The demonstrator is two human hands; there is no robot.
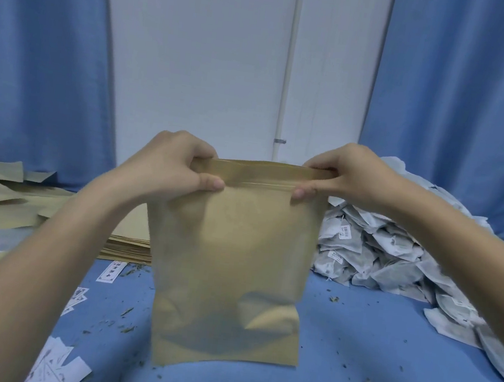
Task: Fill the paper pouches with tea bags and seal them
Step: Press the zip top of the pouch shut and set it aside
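The likeliest slip, as I judge it, is at the zip strip: if the two thumbs press unevenly along the top of the paper pouch (232, 251), the closure could catch in places and gape in others, and any tea bag riding high inside would jam the seal. The pouch is also held clear above the bench (351, 359), so a loosened pinch could let it tip and spill. The left hand (178, 163) pinches the pouch's top left corner, thumb in front, fingers curled behind; the right hand (345, 176) pinches the top right corner the same way. The pouch itself is brown kraft paper, upright, its mouth flattened between the hands with a pale closure line just under the rim, and its lower part bulges and creases (dark shapes show faintly through, contents I cannot identify for certain). To the pouch's right lies a heap of tea bags (378, 252); to its left and partly behind, a stack of flat empty pouches (7, 203). Loose leaf crumbs and small paper labels (111, 272) lie scattered below it.
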